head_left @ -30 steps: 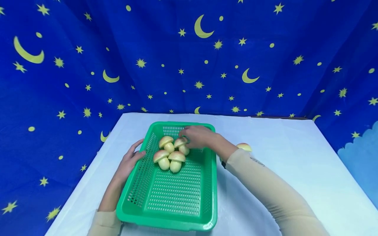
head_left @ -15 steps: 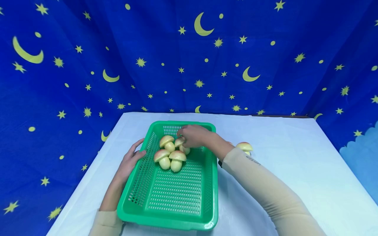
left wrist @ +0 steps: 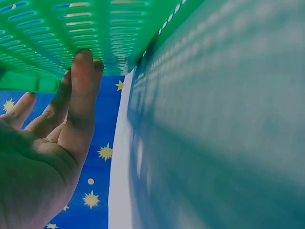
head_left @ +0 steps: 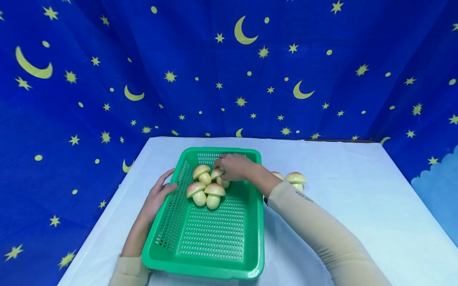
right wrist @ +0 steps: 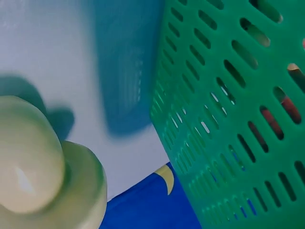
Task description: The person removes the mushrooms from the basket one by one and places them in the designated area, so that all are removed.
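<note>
Blue star-and-moon cloth (head_left: 171,43) behind, right hand (head_left: 234,166) pinching a mushroom (head_left: 216,174), three more mushrooms (head_left: 213,194) beside its fingers, green basket (head_left: 203,271) around them, left hand (head_left: 157,194) straight-fingered against its side, white tabletop (head_left: 329,169) beneath, two outer mushrooms (head_left: 295,178) rightward.

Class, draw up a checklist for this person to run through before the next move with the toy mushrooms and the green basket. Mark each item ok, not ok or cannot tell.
1. Basket steadied: ok; the left hand touches the left side of the green basket.
2. Right hand in place: ok; the right hand is on the back-right toy mushroom.
3. Its grip secure: cannot tell; the hand covers the contact.
4. Front pair of mushrooms inside the basket: ok; both lie within its walls.
5. Clear sight of mushrooms outside: not ok; of the two showing on the table, the right arm partly hides the left mushroom.
</note>
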Tool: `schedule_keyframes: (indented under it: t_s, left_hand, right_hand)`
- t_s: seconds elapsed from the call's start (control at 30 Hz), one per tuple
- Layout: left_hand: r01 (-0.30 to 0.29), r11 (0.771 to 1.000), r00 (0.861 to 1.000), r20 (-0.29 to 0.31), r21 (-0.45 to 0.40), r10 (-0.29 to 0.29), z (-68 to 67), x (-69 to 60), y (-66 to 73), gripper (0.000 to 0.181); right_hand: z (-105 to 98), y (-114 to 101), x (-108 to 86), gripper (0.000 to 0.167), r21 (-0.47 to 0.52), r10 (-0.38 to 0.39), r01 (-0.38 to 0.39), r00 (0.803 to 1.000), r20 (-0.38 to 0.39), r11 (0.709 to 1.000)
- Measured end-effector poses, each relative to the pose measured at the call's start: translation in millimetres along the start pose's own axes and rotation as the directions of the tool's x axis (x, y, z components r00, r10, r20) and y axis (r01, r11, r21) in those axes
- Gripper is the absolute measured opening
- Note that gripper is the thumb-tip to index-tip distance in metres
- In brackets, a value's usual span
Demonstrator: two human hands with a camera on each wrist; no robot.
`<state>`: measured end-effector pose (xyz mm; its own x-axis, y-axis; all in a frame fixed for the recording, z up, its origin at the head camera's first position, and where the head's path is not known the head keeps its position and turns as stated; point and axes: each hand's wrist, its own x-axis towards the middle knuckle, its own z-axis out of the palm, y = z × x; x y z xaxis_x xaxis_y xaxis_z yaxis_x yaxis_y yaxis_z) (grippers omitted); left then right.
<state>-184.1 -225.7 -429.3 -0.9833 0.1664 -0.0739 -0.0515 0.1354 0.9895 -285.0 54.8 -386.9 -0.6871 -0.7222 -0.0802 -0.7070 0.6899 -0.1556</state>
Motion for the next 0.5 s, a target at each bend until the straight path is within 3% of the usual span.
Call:
schedule_keyframes:
  t_s: [0.5]
  left_hand:
    - [0.014,1.000,1.000,0.007,-0.010,-0.014,-0.6,0.6,0.6,0.059]
  right_hand:
    - [-3.4,6.1,-8.2,0.034,0.038,-0.025,0.026,0.999,-0.036,0.999]
